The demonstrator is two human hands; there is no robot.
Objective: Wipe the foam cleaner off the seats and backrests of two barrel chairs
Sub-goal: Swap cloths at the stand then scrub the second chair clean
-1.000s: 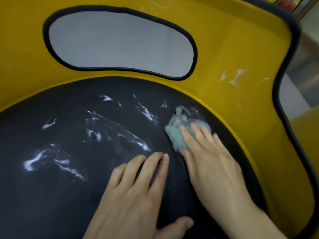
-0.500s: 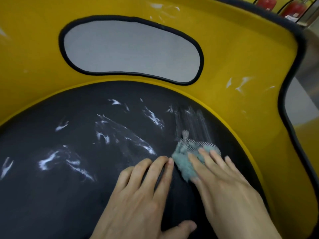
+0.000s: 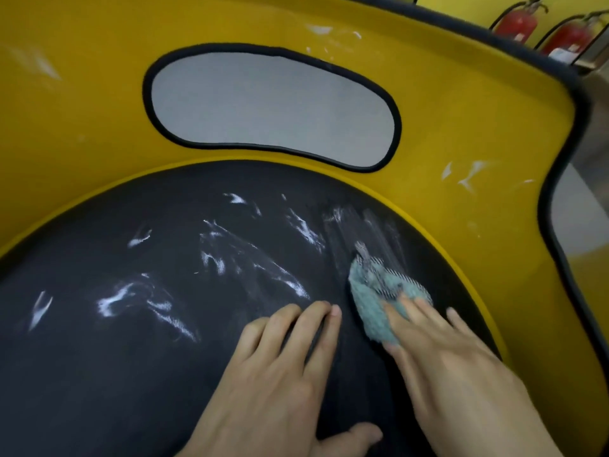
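Cloth [image 3: 372, 301] on the seat's [image 3: 164, 374] right, backrest [image 3: 428, 110] behind

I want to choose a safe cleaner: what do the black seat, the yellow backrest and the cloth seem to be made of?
Seat: probably matte woven fabric; it looks dull, without glare. Backrest: smooth vinyl or plastic, I cannot tell which; it shows soft sheen. Cloth: fluffy teal terry or microfiber; a looped pile shows.
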